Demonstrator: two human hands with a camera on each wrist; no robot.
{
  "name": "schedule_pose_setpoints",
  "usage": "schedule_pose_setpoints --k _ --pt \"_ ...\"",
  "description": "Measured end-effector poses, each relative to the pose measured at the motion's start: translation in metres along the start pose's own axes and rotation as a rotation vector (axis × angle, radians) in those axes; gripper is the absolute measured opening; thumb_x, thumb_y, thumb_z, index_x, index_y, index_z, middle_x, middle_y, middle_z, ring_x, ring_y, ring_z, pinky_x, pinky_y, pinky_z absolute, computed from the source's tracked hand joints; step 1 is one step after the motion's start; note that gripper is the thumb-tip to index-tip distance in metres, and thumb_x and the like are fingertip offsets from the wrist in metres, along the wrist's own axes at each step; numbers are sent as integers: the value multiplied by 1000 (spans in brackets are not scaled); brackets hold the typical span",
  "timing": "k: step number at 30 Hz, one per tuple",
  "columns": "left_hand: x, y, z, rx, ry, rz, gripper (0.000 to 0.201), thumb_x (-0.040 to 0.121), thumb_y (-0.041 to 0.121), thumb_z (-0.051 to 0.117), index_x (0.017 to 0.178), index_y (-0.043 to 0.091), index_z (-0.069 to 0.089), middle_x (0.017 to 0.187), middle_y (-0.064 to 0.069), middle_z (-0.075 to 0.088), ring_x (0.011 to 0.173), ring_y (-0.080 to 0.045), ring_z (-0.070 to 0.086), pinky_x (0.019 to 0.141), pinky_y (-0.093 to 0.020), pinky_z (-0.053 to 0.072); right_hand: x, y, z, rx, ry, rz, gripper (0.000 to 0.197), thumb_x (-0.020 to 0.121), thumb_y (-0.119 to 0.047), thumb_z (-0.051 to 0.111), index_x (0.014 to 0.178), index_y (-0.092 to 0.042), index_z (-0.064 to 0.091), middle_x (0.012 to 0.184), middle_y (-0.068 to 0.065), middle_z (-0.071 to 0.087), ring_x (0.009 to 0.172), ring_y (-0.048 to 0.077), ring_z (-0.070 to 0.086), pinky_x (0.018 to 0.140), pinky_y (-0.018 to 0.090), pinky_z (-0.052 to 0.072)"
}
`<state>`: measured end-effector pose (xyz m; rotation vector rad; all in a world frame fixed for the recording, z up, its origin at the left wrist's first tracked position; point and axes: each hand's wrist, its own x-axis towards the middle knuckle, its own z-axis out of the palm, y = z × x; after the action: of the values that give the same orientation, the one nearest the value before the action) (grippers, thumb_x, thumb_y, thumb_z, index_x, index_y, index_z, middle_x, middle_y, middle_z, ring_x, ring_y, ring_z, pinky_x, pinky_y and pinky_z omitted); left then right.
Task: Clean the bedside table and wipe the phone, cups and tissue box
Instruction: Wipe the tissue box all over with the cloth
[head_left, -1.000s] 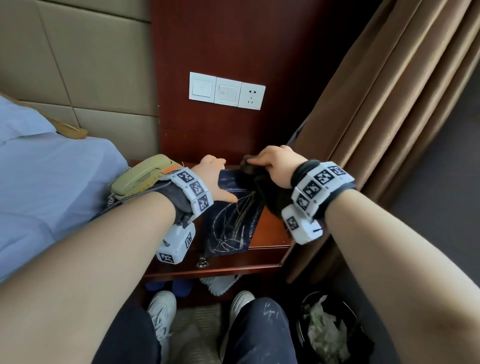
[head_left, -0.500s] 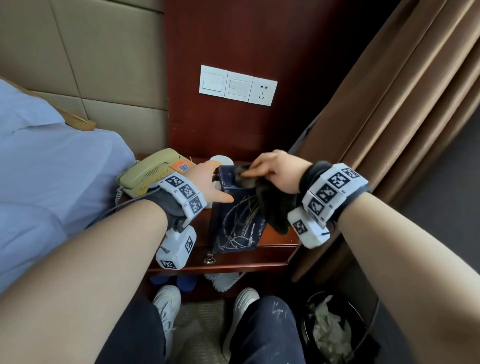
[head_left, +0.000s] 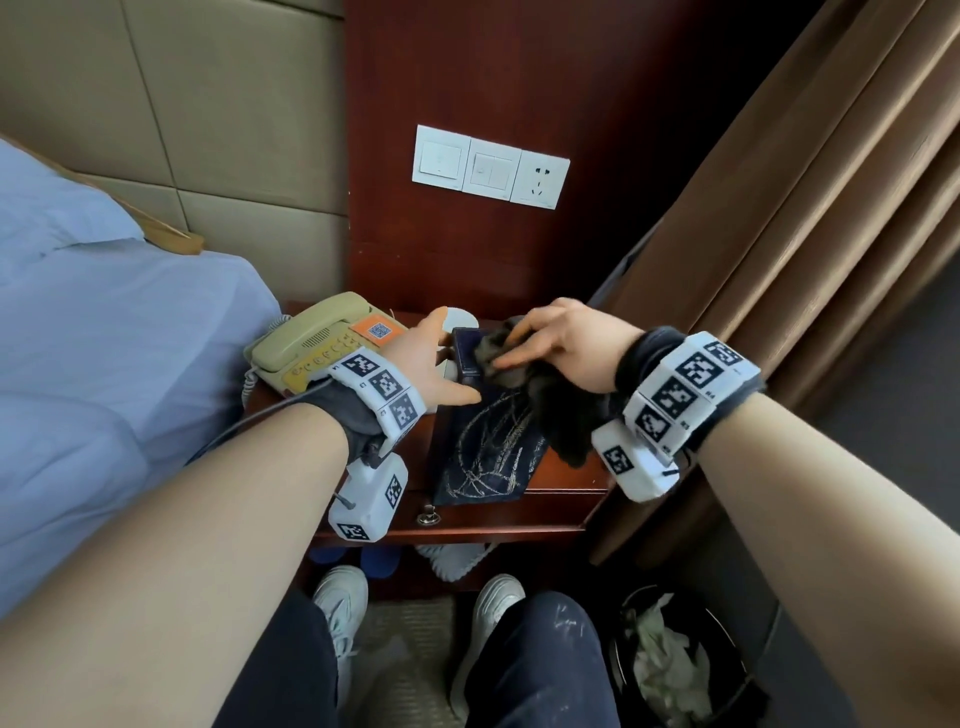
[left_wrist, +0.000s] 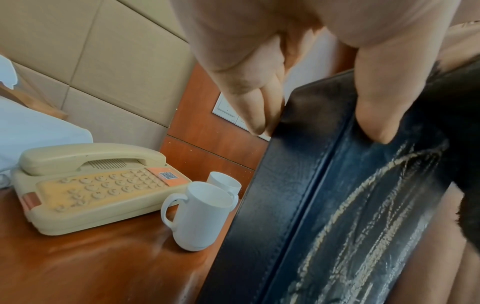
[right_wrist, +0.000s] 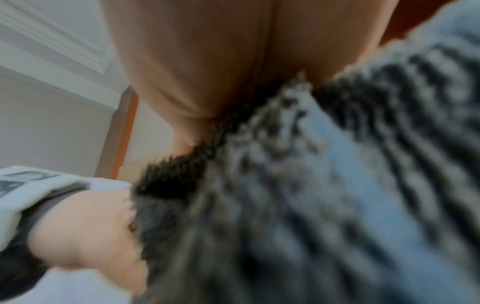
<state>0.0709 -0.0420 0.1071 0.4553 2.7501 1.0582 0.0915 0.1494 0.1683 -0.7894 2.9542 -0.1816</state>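
**Tissue box under the cloth, phone and cups untouched by either hand**

While the tissue box (head_left: 485, 441) stands on end at the right half of the tabletop (head_left: 566, 475), the work looks to be at the box-wiping step. The left hand (head_left: 434, 364) steadies the box by its upper end, fingers down one face and thumb on the gold-patterned face, as the left wrist view shows: that grip is closed on the box. The right hand (head_left: 563, 340) presses a dark cloth (head_left: 540, 400) against the top of the box, fingers bent over a bunched fold with the rest hanging down the side, so that grip holds the cloth. The right wrist view is blurred and shows only fabric.

How far along: the box is in hand now. Whether the phone (left_wrist: 88, 185) and the cups have had their turn I cannot tell; the phone's keypad looks dull and dusty in the left wrist view, which suggests it is still to do. The tabletop shows pale smears near the nearer cup (left_wrist: 200, 216), so its wiping seems unfinished too.

Counted: one tissue box, one phone at the left rear of the tabletop, two white cups, the farther cup (left_wrist: 224, 184) just behind the nearer one, both between phone and box. One cloth. One wastebin (head_left: 675, 670) on the floor, with crumpled paper inside.
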Motion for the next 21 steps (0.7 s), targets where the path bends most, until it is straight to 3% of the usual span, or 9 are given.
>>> schedule_pose_setpoints --k 3,5,8,10,13,16,18,20,21 --pt "0 -3 2 -68 5 -9 102 70 28 79 147 15 13 142 -7 43 123 -24 51 101 -37 44 13 -6 -4 -60 110 226 54 92 -4 35 129 -40 50 136 -5 44 114 27 37 106 29 29" --pt "1 -5 2 -72 16 -17 108 68 30 80 148 15 9 142 -8 42 119 -26 53 99 -37 45 19 -23 11 -107 74 206 53 93 -10 37 133 -45 42 139 -7 39 117 26 33 105 30 29" --pt "2 -5 2 -40 39 -2 107 69 31 79 148 14 9 141 -6 43 114 -24 55 85 -28 45 10 -28 28 -133 113 129 51 93 -18 42 134 -48 38 140 -10 37 121 22 30 104 31 29" --pt "2 -5 2 -55 40 -3 104 72 29 78 148 15 9 144 -5 40 116 -24 55 80 -25 44 -2 -12 27 -112 146 180 50 94 -17 41 134 -46 39 142 -8 37 120 23 31 103 31 27" --pt "2 -4 4 -54 27 -9 102 73 27 77 148 14 10 146 -6 39 117 -25 54 81 -27 44 -16 23 22 -87 72 392 51 93 -20 43 135 -47 37 140 -2 37 116 28 35 102 31 30" --pt "3 -4 4 -47 36 0 100 73 26 78 147 14 12 144 -5 41 115 -25 56 80 -26 44 -19 37 13 -56 44 590 62 89 -7 39 138 -43 35 141 2 38 122 30 33 104 34 32" --pt "4 -4 4 -55 35 1 97 73 24 78 146 16 15 142 -4 42 114 -23 55 78 -21 43 -16 30 8 -50 201 567 62 89 -2 36 140 -37 36 142 -1 37 124 30 30 106 34 30" --pt "4 -6 4 -105 32 4 94 71 21 79 144 18 18 141 -5 42 109 -19 55 68 -13 48 -10 10 6 -41 353 426 57 91 -5 37 139 -35 38 142 -2 38 121 28 31 106 32 27" --pt "4 -6 4 -143 32 7 94 70 20 80 142 19 20 140 -5 41 108 -18 54 63 -11 51 -6 -2 8 -50 352 336 55 92 -6 37 138 -37 39 142 -3 38 119 27 31 105 31 27"
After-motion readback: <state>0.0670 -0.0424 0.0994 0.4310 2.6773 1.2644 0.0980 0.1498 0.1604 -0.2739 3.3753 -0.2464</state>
